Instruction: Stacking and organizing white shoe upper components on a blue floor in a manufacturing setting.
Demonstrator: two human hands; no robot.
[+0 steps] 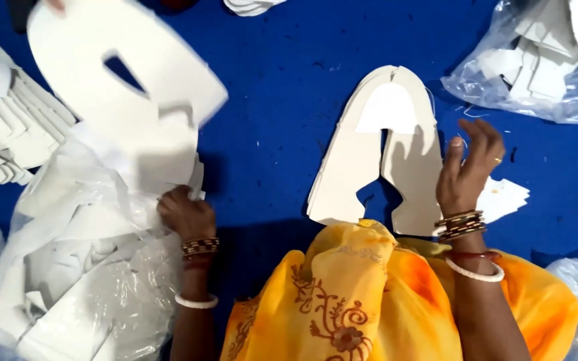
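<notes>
Gripping a large white cut-out sheet (125, 93) by its lower edge, the left hand (185, 214) is clenched on it; the sheet rises up and away from that grip, long axis running toward the upper left, with a slot-shaped opening above the fingers. Its far tip is cut off by the frame edge, and motion blur softens its right border. Under and to the left of the grip lies a clear plastic bag (81, 281) of more white pieces; how many cannot be told. Well to the right of the grip, a stack of white arch-shaped pieces (376, 154) lies flat on the blue surface (282, 87), legs pointing toward the person. The right hand (466, 174) hovers just beside that stack's right leg, fingers spread, grasping nothing, and is the nearer hand to it. Orange cloth (369, 294) hides the stack's near end. Another bag of white pieces (543, 60) lies beyond the right hand.
</notes>
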